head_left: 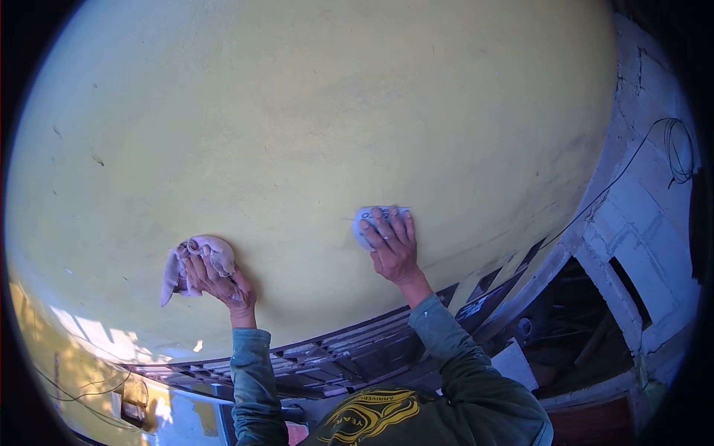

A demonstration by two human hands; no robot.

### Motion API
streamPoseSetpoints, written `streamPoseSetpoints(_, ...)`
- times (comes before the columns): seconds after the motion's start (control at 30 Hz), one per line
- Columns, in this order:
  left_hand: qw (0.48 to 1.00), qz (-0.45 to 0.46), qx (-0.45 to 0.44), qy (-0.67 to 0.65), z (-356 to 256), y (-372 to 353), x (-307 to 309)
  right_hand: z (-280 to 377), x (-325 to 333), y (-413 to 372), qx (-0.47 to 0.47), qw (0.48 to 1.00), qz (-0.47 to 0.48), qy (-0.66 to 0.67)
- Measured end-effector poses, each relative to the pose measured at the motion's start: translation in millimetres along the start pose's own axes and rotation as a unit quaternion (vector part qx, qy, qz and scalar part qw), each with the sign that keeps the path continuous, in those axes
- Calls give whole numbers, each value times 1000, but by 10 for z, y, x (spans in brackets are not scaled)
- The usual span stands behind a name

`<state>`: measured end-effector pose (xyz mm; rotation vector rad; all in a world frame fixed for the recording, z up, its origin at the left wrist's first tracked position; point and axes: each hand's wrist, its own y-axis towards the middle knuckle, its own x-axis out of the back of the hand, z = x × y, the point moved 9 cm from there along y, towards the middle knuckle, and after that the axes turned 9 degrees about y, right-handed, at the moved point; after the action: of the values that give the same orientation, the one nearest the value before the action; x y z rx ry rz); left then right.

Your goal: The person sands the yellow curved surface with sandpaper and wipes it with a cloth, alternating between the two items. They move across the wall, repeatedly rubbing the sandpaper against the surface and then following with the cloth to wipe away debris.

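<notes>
My left hand [216, 281] presses a bunched pale pink cloth [218, 251] against the yellow wall [312, 134], its fingers bent into the folds. Farther right, my right hand [394, 249] lies on a whitish sheet with dark print on its back, which looks like sandpaper [362, 232]. The fingers hold this sheet flat to the wall, and its face against the wall is hidden. Grey smudges and small nicks mark the painted surface around both hands.
Below the wall runs a band of dark slats [327, 364]. Bare concrete blocks [632, 230] stand at the right, with a coiled black cable [673, 152] hanging there. Lower left, wires pass near an opening in a wall [134, 401].
</notes>
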<state>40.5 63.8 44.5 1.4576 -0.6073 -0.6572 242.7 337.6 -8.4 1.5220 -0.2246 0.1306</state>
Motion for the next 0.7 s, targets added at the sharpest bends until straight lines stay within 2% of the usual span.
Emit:
streamPoseSetpoints(0.07,1000,-4,-18,-16,-12,4,47,-556,456,188,-44,994,-90,-46)
streamPoseSetpoints(0.17,1000,-1,-19,13,23,-97,0,-1449,1196,304,-231,931,-256,-117)
streamPoseSetpoints(0.2,1000,3,-12,14,41,-117,-11,-1642,1292,260,-300,900,-303,-92)
streamPoseSetpoints(0.23,1000,4,-9,11,38,-129,3,-1649,1214,246,-298,901,-302,-95)
streamPoseSetpoints(0.3,1000,-8,-12,0,22,-80,20,-1208,918,383,-262,920,-291,-12)
streamPoseSetpoints(0.37,1000,-5,-14,2,-15,-22,32,-367,401,462,-126,980,-151,-17)
streamPoseSetpoints(0.4,1000,6,-14,5,-8,-27,12,41,124,363,-63,995,-69,16)
streamPoseSetpoints(0.43,1000,15,-13,13,15,-39,6,352,-167,157,43,999,30,12)
streamPoseSetpoints(0.53,999,1,-30,-22,-25,11,63,122,-62,84,86,995,47,4)
streamPoseSetpoints(0.63,999,5,-31,-2,32,-52,31,-1007,756,382,-107,980,-159,-52)
streamPoseSetpoints(0.67,1000,-4,-28,8,56,-102,8,-1344,1030,398,-207,947,-244,-33)
streamPoseSetpoints(0.7,1000,-3,-28,9,68,-102,13,-1967,1112,80,-341,885,-315,36)
